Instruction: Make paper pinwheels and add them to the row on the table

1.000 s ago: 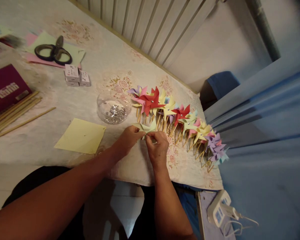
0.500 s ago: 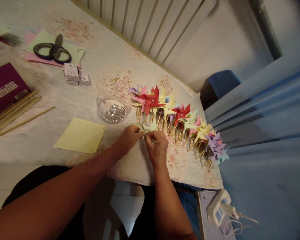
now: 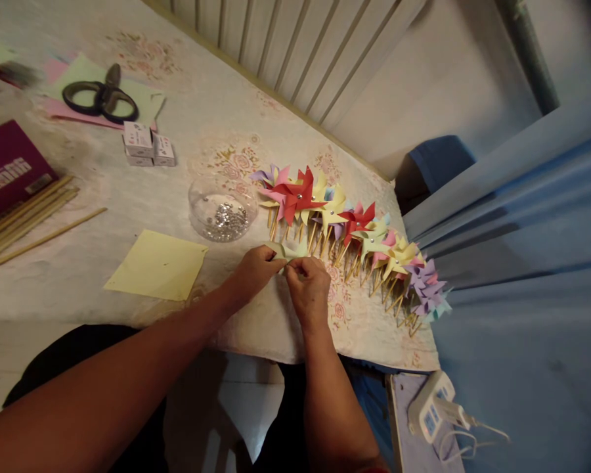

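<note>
Near the table's front edge, a pale green paper pinwheel point(image 3: 295, 250) is held between both hands, its blades curled up. My left hand point(image 3: 259, 268) is closed on its left side. The fingertips of my right hand point(image 3: 311, 286) pinch close to its middle; whether they also hold a small part there is hidden. Just behind, a clear round dish point(image 3: 197, 210) contains many small silver pieces point(image 3: 229, 222). A flat yellow paper square point(image 3: 156, 266) with a small mark at its centre lies left of my left hand.
Finished-looking pinwheels point(image 3: 335, 207) on sticks run in a row to the right. Scissors point(image 3: 101, 98) rest on coloured paper; small white boxes point(image 3: 150, 144) sit beside them. Wooden sticks point(image 3: 29, 220) and a purple box point(image 3: 12, 171) lie left. A power strip point(image 3: 431, 407) is at lower right.
Both hands stay on the pale green pinwheel, with hardly any finger movement visible. The view has shifted very slightly.
</note>
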Available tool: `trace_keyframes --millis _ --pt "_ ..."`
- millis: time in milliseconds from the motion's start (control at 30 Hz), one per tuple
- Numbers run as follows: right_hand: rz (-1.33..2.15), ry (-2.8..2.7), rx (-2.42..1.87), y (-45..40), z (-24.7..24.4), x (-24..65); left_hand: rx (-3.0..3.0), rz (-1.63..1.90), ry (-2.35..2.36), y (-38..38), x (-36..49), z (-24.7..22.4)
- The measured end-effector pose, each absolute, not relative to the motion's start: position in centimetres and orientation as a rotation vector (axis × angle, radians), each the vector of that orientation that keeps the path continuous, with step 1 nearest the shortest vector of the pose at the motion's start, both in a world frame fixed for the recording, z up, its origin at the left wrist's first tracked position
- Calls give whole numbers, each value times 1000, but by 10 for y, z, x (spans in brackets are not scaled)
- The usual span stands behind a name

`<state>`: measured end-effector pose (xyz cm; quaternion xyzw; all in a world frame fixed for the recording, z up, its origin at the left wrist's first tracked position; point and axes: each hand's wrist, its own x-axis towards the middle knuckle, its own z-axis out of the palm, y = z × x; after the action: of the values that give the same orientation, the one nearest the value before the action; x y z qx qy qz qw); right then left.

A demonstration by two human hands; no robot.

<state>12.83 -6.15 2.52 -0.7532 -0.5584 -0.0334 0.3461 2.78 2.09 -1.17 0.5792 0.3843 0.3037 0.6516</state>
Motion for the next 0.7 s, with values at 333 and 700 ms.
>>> trace_keyframes --millis 333,700 --pt "-10 -1461 -1948 -63 30 131 1564 664 960 20 24 4" --pt "-10 -1416 -1914 -64 27 129 1652 681 950 19 25 10"
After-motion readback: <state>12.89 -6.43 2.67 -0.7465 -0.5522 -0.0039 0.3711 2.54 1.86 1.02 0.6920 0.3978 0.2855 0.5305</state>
